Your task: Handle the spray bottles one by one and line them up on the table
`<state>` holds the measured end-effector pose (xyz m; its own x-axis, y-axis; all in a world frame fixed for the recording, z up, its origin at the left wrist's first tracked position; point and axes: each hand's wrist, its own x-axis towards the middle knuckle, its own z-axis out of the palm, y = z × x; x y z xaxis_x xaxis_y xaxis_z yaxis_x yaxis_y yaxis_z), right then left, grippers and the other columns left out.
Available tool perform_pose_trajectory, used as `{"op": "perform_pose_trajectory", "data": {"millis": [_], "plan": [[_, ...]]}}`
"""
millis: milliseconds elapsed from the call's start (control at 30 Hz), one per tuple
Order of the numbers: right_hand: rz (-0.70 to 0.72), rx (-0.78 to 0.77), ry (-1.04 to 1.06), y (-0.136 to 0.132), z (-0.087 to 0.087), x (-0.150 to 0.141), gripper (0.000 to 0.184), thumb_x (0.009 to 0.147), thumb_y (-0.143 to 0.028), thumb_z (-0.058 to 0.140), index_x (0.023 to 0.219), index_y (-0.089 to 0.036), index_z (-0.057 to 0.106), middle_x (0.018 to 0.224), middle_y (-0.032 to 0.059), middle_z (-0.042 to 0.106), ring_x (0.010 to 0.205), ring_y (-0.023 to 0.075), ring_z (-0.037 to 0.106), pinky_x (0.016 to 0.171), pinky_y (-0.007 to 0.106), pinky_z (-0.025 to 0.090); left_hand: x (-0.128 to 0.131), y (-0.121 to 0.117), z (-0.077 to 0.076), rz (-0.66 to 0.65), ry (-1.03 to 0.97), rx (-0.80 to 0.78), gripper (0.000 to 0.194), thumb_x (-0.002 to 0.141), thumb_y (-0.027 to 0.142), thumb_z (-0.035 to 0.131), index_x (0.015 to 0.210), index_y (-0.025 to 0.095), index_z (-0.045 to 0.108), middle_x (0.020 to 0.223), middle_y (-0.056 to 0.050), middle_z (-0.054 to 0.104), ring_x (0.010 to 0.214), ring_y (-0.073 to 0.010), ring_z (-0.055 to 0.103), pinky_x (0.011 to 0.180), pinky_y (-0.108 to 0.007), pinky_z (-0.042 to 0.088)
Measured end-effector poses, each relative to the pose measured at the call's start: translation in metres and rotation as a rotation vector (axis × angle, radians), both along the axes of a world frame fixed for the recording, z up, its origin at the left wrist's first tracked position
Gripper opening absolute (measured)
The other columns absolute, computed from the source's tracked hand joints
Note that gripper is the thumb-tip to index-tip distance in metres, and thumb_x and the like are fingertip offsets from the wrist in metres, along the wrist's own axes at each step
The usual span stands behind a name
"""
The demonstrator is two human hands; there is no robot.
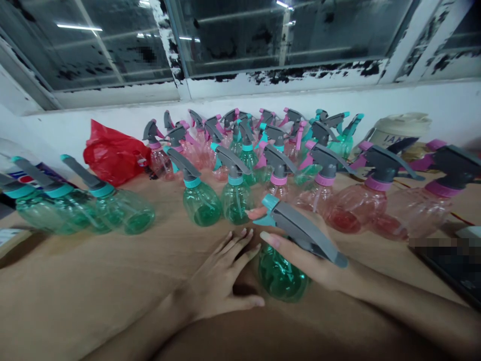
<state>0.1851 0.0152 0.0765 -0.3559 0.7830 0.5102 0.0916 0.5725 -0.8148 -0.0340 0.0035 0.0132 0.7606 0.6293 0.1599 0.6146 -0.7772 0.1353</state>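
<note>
My right hand (311, 255) is wrapped round the neck of a green spray bottle (283, 276), just under its grey and turquoise trigger head. The bottle stands about upright at the table's near side, and the hand hides its collar. My left hand (221, 281) lies flat on the table left of that bottle, fingers spread, holding nothing. Just beyond the hands are two green spray bottles (203, 203) with turquoise collars. To their right runs a row of pink spray bottles (358, 203) with grey and pink heads.
Three green bottles (124, 210) stand at the left. Many more spray bottles crowd the wall side. A red plastic bag (110, 153) sits at back left, a pale tub (402, 125) at back right. A dark flat object (451, 271) lies at the right edge. Windows (293, 40) line the wall.
</note>
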Motion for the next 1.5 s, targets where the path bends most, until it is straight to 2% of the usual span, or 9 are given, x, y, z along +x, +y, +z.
{"op": "perform_pose_trajectory", "data": {"millis": [167,500,667,800,1000,1167,1267,1333,1500], "plan": [[0.002,-0.002,-0.006,0.0,-0.003,0.0,0.024,0.085,-0.027,0.06,0.108,-0.02,0.064,0.084,0.0014,0.066,0.074,0.0151,0.063,0.069,0.029,0.052,-0.001,0.0,-0.001,-0.01,-0.016,-0.004,0.094,0.083,0.065,0.057,0.152,0.019,0.012,0.155,-0.016,0.018,0.14,-0.0361,0.022,0.111,-0.055,0.024],[-0.027,0.069,-0.069,0.001,0.002,-0.001,0.023,0.085,-0.024,0.059,0.107,-0.018,0.064,0.073,-0.001,0.06,0.067,0.0152,0.061,0.065,0.029,0.05,0.001,0.0,-0.003,-0.007,0.011,0.013,0.092,0.083,0.066,0.056,0.151,0.017,0.017,0.155,-0.017,0.018,0.141,-0.0353,0.02,0.111,-0.055,0.023],[-0.031,0.067,-0.074,0.001,0.001,0.0,0.012,0.083,-0.022,0.062,0.094,-0.019,0.065,0.074,0.0,0.06,0.076,0.0177,0.063,0.067,0.03,0.051,0.0,0.0,-0.003,-0.003,0.0,0.006,0.091,0.083,0.066,0.056,0.151,0.018,0.018,0.156,-0.016,0.016,0.141,-0.0356,0.019,0.111,-0.055,0.022],[-0.016,0.006,-0.075,0.0,0.001,0.002,0.011,0.083,-0.023,0.061,0.093,-0.021,0.066,0.074,0.0003,0.058,0.082,0.0195,0.063,0.07,0.031,0.052,0.001,0.0,0.002,-0.003,-0.002,-0.023,0.091,0.083,0.064,0.058,0.151,0.018,0.017,0.155,-0.017,0.016,0.14,-0.0365,0.019,0.111,-0.055,0.023],[0.061,-0.091,-0.017,-0.001,0.001,0.002,0.024,0.085,-0.025,0.061,0.108,-0.023,0.063,0.091,0.0016,0.064,0.083,0.0169,0.064,0.076,0.032,0.053,0.003,-0.001,0.006,0.012,0.012,-0.055,0.092,0.081,0.063,0.061,0.151,0.018,0.019,0.155,-0.016,0.018,0.14,-0.0367,0.02,0.112,-0.056,0.02],[0.048,-0.055,-0.009,-0.001,0.005,0.002,0.012,0.085,-0.03,0.061,0.095,-0.023,0.064,0.085,0.0001,0.067,0.074,0.0148,0.065,0.068,0.028,0.053,0.003,-0.002,0.006,0.012,0.012,-0.07,0.092,0.081,0.062,0.062,0.15,0.017,0.02,0.156,-0.015,0.017,0.141,-0.0358,0.017,0.113,-0.054,0.018],[0.023,-0.028,-0.008,-0.001,0.008,0.002,0.008,0.086,-0.028,0.058,0.084,-0.022,0.063,0.074,-0.0009,0.064,0.063,0.013,0.062,0.058,0.027,0.05,0.003,-0.002,0.005,0.007,0.011,-0.053,0.092,0.082,0.062,0.062,0.15,0.016,0.02,0.156,-0.015,0.019,0.141,-0.0352,0.017,0.114,-0.054,0.017],[0.01,-0.013,-0.014,-0.001,0.008,0.001,0.01,0.086,-0.028,0.057,0.08,-0.022,0.061,0.071,-0.0017,0.062,0.061,0.0127,0.061,0.058,0.027,0.05,0.004,-0.001,0.005,0.006,0.007,-0.049,0.092,0.082,0.062,0.061,0.15,0.017,0.019,0.155,-0.014,0.019,0.141,-0.0349,0.017,0.113,-0.054,0.019],[-0.019,-0.012,-0.021,0.001,0.006,0.0,0.016,0.084,-0.033,0.063,0.097,-0.024,0.065,0.08,-0.0003,0.066,0.07,0.0153,0.065,0.065,0.03,0.052,0.004,-0.001,0.007,0.018,0.035,-0.058,0.089,0.082,0.064,0.06,0.148,0.016,0.027,0.154,-0.017,0.021,0.14,-0.0369,0.02,0.112,-0.056,0.02]]}}
